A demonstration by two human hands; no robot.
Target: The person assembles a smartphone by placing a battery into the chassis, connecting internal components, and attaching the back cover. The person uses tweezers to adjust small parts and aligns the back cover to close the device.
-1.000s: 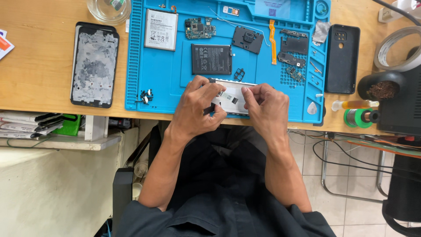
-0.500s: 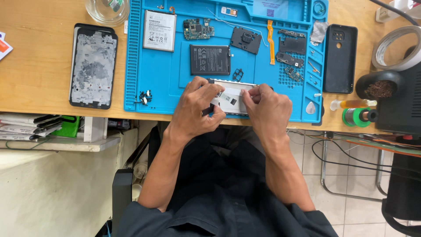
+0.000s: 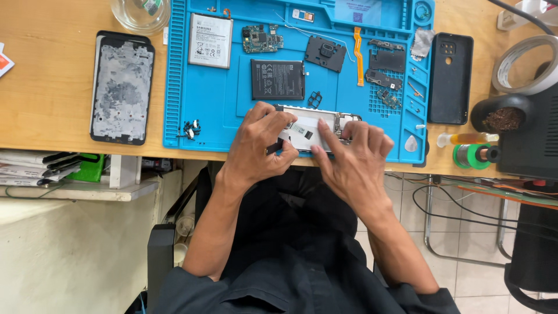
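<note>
An opened phone body (image 3: 317,123) lies on the blue repair mat (image 3: 226,116) near the table's front edge. My left hand (image 3: 261,145) grips its left end, thumb and fingers pinched around a small dark tool or part. My right hand (image 3: 349,157) rests on the phone's right half, fingers spread and pressing down on it. Most of the phone is hidden under both hands.
On the mat lie a white battery (image 3: 210,40), a black battery (image 3: 278,79), a circuit board (image 3: 263,38), an orange flex cable (image 3: 358,55) and small parts. A phone frame (image 3: 122,87) lies left, a black back cover (image 3: 450,78) right, with a solder spool (image 3: 472,156) and glass bowl (image 3: 141,13).
Both hands stay on the phone with small finger shifts. My right fingers have spread flatter over the phone's right half.
</note>
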